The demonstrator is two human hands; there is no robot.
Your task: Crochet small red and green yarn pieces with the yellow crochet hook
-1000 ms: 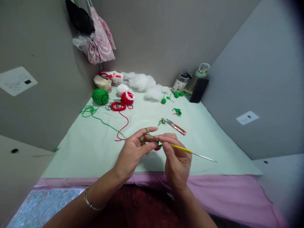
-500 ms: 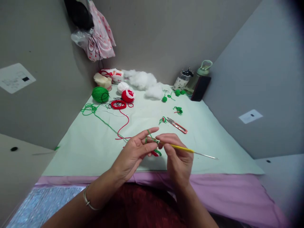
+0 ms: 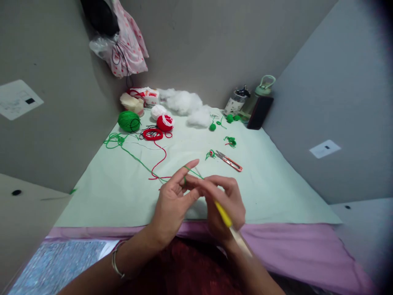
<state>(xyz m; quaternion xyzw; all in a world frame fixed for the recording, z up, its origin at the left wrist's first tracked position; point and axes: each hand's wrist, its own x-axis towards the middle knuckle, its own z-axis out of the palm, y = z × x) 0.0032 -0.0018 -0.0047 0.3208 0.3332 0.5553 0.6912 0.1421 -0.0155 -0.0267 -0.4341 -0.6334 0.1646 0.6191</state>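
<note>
My left hand (image 3: pixel 173 196) is over the near edge of the pale green mat (image 3: pixel 123 192), fingers pinched together, with green yarn (image 3: pixel 135 157) looped over the raised index finger. The small crochet piece seen earlier is hidden between the fingers. My right hand (image 3: pixel 225 205) touches the left hand and grips a yellow-handled crochet hook (image 3: pixel 223 214), whose handle end slants down toward my wrist. The green strand runs back across the mat to a green yarn ball (image 3: pixel 129 121).
Red yarn ball (image 3: pixel 165 122), a red yarn loop (image 3: pixel 152 134) and white stuffing (image 3: pixel 187 105) lie at the back. Thread snips (image 3: pixel 229 161) rest right of centre, with small green pieces (image 3: pixel 229 141) nearby. A bottle (image 3: pixel 259 98) and jar (image 3: pixel 235 104) stand at the back right. A bag (image 3: pixel 123 49) hangs on the wall.
The right hand has turned the hook: its handle, which stuck out to the right, now slants down toward me. The small red and green piece has gone out of sight between my fingers.
</note>
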